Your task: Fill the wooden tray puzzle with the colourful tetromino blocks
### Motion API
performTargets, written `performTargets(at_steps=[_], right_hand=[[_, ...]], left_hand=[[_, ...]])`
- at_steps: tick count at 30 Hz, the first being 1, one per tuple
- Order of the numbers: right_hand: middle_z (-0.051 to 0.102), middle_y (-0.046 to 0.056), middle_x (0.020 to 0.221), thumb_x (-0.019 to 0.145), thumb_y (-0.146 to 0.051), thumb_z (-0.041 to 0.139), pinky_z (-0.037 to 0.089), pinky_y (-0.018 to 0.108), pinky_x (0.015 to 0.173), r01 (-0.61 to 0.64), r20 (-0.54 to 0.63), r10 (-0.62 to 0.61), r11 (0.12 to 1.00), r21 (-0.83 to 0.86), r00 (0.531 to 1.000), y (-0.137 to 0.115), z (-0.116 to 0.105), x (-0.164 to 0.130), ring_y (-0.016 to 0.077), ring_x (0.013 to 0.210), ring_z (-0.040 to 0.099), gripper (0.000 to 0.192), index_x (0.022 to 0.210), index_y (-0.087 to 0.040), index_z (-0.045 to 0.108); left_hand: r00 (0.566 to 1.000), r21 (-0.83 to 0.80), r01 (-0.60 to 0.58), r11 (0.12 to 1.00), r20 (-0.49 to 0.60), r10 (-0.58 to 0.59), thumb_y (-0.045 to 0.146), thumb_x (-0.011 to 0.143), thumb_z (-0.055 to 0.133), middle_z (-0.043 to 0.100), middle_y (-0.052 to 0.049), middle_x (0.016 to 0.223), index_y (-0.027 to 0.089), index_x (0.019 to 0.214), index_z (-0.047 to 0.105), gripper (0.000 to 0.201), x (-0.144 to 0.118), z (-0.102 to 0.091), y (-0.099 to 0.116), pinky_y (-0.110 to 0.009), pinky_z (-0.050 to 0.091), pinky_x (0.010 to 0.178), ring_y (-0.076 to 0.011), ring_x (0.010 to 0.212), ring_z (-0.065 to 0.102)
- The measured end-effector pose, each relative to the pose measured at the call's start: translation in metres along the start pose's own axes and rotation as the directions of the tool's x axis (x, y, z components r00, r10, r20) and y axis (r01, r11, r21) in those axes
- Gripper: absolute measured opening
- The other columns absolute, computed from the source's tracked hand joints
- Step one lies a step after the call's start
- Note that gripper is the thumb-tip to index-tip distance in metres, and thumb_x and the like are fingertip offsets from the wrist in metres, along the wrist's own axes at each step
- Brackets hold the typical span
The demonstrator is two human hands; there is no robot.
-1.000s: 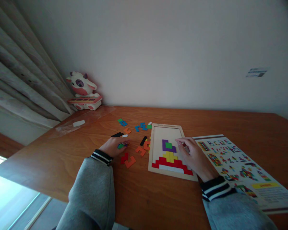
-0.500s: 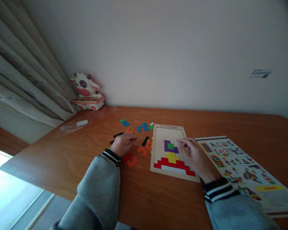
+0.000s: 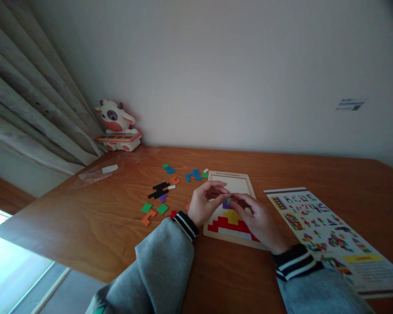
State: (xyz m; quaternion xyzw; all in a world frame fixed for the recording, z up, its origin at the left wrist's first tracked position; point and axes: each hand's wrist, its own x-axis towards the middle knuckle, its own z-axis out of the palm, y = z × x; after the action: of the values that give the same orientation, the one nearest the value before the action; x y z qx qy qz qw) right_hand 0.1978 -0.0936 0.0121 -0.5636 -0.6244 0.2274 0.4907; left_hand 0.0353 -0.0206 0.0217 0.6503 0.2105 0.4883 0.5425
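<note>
My left hand and my right hand meet fingertip to fingertip above a wooden puzzle board. Pinched between them is a small, thin puzzle piece, apparently purple, mostly covered by the fingers. In the board's lower part lie red pieces, white pieces and a yellow piece. A purple piece in the board shows partly under my fingers, with a bit of green beside it. The upper part of the board has bare wood.
Loose black pieces, green pieces, orange pieces and blue pieces are scattered left of the board. A printed pattern sheet lies to the right. At the back left stands a toy cow with a keyboard.
My left hand has moved right, from the loose pieces to the board, carrying a thin dark piece. It now meets my right hand, which has shifted slightly. Pieces it covered now show.
</note>
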Motion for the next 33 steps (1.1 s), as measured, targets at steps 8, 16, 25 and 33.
performTargets(at_steps=[8, 16, 25, 33], right_hand=[[0.074, 0.009, 0.093, 0.082, -0.054, 0.067, 0.057, 0.041, 0.082, -0.135, -0.179, 0.184, 0.957, 0.258, 0.966, 0.02, -0.008, 0.004, 0.0238, 0.087, 0.07, 0.035, 0.095, -0.021, 0.067], [0.075, 0.012, 0.102, 0.087, -0.057, 0.058, 0.055, 0.045, 0.089, -0.137, -0.325, 0.173, 0.982, 0.131, 0.93, 0.05, -0.02, 0.023, 0.024, 0.09, 0.072, 0.047, 0.113, -0.018, 0.067], [0.074, 0.013, 0.104, 0.078, -0.055, 0.07, 0.059, 0.043, 0.082, -0.136, -0.349, 0.188, 0.976, 0.168, 0.918, 0.055, -0.021, 0.038, 0.0242, 0.087, 0.073, 0.05, 0.11, -0.017, 0.066], [0.073, 0.007, 0.107, 0.091, -0.044, 0.057, 0.055, 0.04, 0.081, 0.012, -0.181, -0.043, 0.986, -0.167, 0.983, 0.053, -0.026, 0.026, 0.0225, 0.093, 0.067, 0.03, 0.107, -0.026, 0.073]], left_hand=[[0.975, 0.535, -0.212, 0.818, 0.177, 0.137, 0.026, 0.093, 0.061, 0.071, -0.008, 0.11, 0.02, 0.11, 0.067, 0.019, 0.005, -0.012, -0.005, -0.038, 0.055, 0.092, -0.0211, 0.103, 0.065], [0.889, 0.691, -0.438, 0.574, 0.428, 0.163, 0.017, 0.096, 0.049, 0.07, -0.01, 0.117, 0.019, 0.109, 0.068, 0.023, 0.006, -0.027, -0.016, -0.042, 0.051, 0.098, -0.022, 0.107, 0.063], [0.888, 0.698, -0.424, 0.576, 0.446, 0.114, 0.018, 0.096, 0.048, 0.07, -0.011, 0.117, 0.021, 0.109, 0.069, 0.025, 0.005, -0.027, -0.018, -0.043, 0.051, 0.097, -0.023, 0.109, 0.063], [0.896, 0.703, -0.403, 0.586, 0.433, 0.097, 0.018, 0.095, 0.05, 0.07, -0.01, 0.118, 0.019, 0.111, 0.069, 0.024, 0.004, -0.026, -0.017, -0.042, 0.05, 0.098, -0.0234, 0.108, 0.063]])
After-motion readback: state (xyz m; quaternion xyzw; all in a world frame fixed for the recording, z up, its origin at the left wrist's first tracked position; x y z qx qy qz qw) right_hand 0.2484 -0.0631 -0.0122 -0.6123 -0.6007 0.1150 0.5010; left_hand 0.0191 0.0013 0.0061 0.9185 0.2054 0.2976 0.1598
